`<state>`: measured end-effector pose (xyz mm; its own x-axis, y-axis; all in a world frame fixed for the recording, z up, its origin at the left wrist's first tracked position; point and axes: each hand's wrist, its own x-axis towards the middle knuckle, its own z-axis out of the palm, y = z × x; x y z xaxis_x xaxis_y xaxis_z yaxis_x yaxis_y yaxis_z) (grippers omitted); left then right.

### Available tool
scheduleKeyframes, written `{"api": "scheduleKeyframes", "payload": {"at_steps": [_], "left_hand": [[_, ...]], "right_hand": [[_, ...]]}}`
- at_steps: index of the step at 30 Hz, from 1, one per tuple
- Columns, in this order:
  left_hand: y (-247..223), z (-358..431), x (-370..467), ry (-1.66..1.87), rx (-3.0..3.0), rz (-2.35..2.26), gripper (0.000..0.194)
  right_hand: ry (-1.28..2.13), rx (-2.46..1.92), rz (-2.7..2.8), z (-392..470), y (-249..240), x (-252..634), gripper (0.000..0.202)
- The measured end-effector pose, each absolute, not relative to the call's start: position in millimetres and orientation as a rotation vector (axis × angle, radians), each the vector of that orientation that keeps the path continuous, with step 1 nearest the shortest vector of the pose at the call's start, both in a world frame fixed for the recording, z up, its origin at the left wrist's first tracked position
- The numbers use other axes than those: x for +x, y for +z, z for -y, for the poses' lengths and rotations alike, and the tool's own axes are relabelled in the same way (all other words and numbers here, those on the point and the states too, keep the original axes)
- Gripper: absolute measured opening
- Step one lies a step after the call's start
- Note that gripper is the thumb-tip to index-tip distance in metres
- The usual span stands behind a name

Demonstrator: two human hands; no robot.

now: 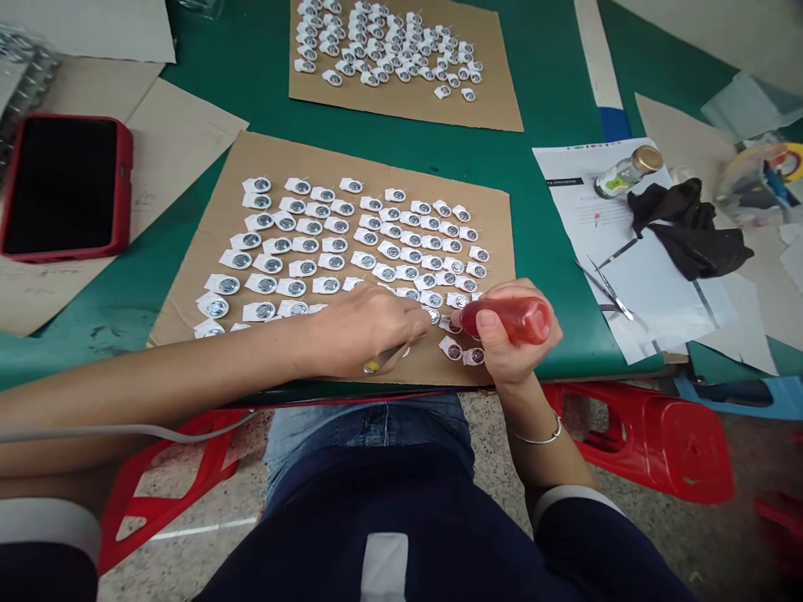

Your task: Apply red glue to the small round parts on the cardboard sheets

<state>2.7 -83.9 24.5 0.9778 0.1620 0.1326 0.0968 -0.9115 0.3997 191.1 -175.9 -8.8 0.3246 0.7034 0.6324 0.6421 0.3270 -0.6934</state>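
My right hand [514, 343] is wrapped round a red squeeze bottle [518, 320], tilted so its narrow tip points down and left at the small pieces. My left hand [364, 330] is closed around a slim tool with a yellowish end [375, 364]; its kind is unclear, and its far end is hidden by my fingers. Both hands are over the near right part of a brown cardboard sheet [188, 293]. Rows of small round silver-rimmed pieces on white paper tabs [326, 285] lie on this sheet. Some of them are covered by my left hand and forearm.
Behind lies a second cardboard sheet [407, 99] with similar pieces. A red-cased phone [66, 188] rests at left. On the right are white papers [583, 217], a small gold-capped jar [627, 171], tweezers [610, 288] and a black cloth [696, 230]. Red stools [671, 451] stand below the table.
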Motion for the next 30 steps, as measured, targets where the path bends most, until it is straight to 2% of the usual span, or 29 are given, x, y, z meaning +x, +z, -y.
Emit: {"api": "scheduleKeyframes", "payload": {"at_steps": [16, 30], "left_hand": [[24.6, 83.3, 3.8, 0.256, 2.708, -0.194, 0.019], [22.0, 76.9, 3.4, 0.302, 2.601, -0.195, 0.014]], "right_hand": [[0.057, -1.339, 1.417, 176.1, -6.8, 189.5, 0.014], [0.081, -1.280, 1.413, 175.2, -6.1, 188.2, 0.013]]}}
